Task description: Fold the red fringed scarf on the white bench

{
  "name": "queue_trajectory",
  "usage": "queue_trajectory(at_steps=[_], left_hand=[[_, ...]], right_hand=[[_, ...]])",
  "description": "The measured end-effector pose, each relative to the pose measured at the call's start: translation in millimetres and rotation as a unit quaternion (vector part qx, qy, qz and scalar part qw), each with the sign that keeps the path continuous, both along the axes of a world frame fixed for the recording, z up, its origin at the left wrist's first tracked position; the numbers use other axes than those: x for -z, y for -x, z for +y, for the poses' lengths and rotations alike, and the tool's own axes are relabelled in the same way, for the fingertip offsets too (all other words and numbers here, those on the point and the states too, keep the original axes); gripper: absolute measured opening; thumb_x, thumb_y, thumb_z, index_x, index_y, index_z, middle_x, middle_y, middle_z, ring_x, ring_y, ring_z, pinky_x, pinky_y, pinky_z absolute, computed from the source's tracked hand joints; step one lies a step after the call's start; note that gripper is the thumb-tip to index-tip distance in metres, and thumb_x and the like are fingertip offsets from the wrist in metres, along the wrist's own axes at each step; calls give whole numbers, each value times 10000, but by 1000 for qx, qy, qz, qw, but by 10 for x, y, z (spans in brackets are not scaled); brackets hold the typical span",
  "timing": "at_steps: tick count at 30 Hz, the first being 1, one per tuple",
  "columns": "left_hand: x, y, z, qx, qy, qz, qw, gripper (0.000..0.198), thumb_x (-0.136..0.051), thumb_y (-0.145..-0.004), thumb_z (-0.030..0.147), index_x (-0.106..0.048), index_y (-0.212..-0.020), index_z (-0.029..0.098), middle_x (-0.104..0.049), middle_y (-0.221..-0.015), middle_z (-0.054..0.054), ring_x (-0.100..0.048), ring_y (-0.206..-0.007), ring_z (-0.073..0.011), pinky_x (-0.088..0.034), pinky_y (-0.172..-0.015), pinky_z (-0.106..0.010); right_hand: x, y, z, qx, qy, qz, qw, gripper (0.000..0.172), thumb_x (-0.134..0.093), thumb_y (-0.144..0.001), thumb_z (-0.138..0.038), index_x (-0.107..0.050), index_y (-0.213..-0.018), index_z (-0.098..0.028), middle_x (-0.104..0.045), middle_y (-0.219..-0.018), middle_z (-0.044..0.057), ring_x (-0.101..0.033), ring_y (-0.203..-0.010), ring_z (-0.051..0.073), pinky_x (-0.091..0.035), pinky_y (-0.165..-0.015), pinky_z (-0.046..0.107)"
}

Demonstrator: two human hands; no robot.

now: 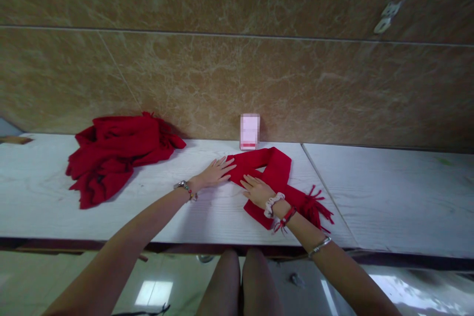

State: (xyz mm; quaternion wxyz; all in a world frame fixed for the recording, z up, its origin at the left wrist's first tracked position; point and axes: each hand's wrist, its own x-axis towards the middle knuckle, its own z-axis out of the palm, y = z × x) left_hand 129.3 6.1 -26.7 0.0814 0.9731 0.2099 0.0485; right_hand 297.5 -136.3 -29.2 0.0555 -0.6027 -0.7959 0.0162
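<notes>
A red fringed scarf [279, 165] lies folded in crossing bands on the white table, its tassels [314, 207] spread toward the right. My left hand [214, 173] rests flat at the scarf's left end, fingers stretched and spread, fingertips on the cloth. On the middle of the scarf lies my right hand [259, 192], palm down with fingers extended. Neither hand grips the cloth. Part of the scarf is hidden beneath my right hand and wrist. Further left, a second red cloth [118, 153] with fringe sits in a crumpled heap.
Behind the scarf, a phone-sized pink-white object [250, 131], blurred out, leans by the brown marbled wall [207, 79]. The white tabletop [400, 192] has a seam right of the scarf. A small wooden piece [17, 140] is at the far left. My knees are below the front edge.
</notes>
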Motion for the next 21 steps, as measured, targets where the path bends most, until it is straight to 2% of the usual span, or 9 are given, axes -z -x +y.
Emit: queue_trajectory(at_steps=[5, 9, 13, 17, 21], left_hand=[[-37, -27, -42, 7, -50, 32, 998, 426, -388, -868, 281, -378, -1294, 250, -315, -1395, -70, -139, -1305, -301, -116, -1013, -535], [-14, -15, -87, 23, -62, 68, 995, 451, -365, -881, 348, -323, -1323, 271, -233, -1429, -64, -96, -1310, -314, -131, -1003, -548], [5, -22, -53, 24, -60, 91, 994, 456, -343, -887, 383, -289, -1333, 305, -207, -1440, -44, -91, -1311, -308, -179, -996, -534], [-7, -90, 39, -4, -78, 76, 994, 424, -362, -886, 313, -337, -1309, 312, -236, -1430, -38, -118, -1308, -308, -195, -993, -536], [-18, -144, 49, -19, -91, 28, 995, 409, -423, -841, 187, -448, -1239, 278, -269, -1416, -49, -164, -1300, -306, -206, -999, -535]], right_hand=[[-55, -103, -31, -4, -16, 11, 1000, 386, -409, -872, -242, -479, -1228, -110, -434, -1312, 139, -346, -1237, 200, -294, -1017, 358], [-72, -250, -33, 75, -30, 4, 997, 447, -357, -884, -329, -391, -1298, -165, -338, -1379, 111, -250, -1282, 234, -238, -1020, 471], [4, -311, -42, 104, 20, 0, 994, 434, -310, -891, -353, -397, -1295, -221, -324, -1393, 66, -280, -1270, 226, -222, -1020, 478], [36, -205, 31, 143, 18, 20, 989, 449, -308, -891, -362, -393, -1299, -196, -318, -1396, 79, -255, -1280, 230, -202, -1030, 466], [-80, -306, 123, 165, 29, 82, 982, 471, -329, -886, -353, -351, -1321, -175, -296, -1406, 90, -232, -1290, 224, -238, -1024, 446]])
